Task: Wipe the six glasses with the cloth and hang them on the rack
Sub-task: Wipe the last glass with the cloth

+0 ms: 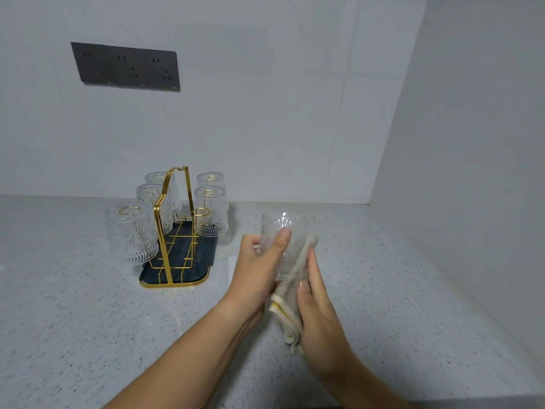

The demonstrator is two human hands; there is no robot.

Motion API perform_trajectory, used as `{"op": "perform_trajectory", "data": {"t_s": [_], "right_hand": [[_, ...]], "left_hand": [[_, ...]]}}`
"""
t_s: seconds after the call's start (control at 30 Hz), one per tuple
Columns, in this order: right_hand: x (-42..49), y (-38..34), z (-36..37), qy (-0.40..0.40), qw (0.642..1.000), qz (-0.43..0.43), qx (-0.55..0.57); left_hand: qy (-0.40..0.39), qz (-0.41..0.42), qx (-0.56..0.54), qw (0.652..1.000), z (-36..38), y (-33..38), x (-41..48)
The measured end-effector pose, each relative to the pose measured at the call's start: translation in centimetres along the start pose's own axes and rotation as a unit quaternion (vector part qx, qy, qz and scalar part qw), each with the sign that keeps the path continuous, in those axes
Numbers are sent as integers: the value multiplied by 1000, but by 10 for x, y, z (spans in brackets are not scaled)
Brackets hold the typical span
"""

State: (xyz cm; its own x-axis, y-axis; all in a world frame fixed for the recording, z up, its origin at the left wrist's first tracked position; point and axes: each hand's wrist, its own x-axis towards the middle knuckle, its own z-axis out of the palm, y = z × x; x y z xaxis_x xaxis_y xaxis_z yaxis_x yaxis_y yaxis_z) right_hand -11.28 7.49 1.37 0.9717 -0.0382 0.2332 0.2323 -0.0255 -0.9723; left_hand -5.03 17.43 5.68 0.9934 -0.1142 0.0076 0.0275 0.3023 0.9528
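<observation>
Speckled grey countertop (88,320), white walls, dark socket panel (125,66) upper left. Gold wire rack (165,225) on dark tray (177,276), left of centre; five glasses (131,231) hang upside-down on its prongs. Sixth glass (284,228) held above counter, right of rack, apart from it. Left hand (259,267) grips sixth glass, thumb across near side. Right hand (318,308) holds cloth (290,308), pressing it against sixth glass's right side.

No writing can be read. The dark socket panel (125,67) on the wall, above and left of the rack (174,231), carries a tiny pale mark at its lower right corner, too small to make out. The glasses (131,231) hung on the rack bear only pressed patterns, not letters.
</observation>
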Motion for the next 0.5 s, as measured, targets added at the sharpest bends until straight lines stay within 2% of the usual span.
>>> {"op": "perform_trajectory", "data": {"t_s": [0.13, 0.3, 0.4, 0.5], "right_hand": [[10, -8, -2, 13, 997, -59, -53], [45, -26, -21, 43, 998, -7, 54], [36, -21, -14, 45, 997, 2, 62], [13, -10, -3, 7, 999, -7, 43]], "left_hand": [[-11, 38, 5, 999, -2, -7, 1], [-122, -26, -41, 991, 5, -5, -6], [-103, -38, -94, 990, 7, -1, -4], [-53, -35, -111, 992, 6, 5, -1]]}}
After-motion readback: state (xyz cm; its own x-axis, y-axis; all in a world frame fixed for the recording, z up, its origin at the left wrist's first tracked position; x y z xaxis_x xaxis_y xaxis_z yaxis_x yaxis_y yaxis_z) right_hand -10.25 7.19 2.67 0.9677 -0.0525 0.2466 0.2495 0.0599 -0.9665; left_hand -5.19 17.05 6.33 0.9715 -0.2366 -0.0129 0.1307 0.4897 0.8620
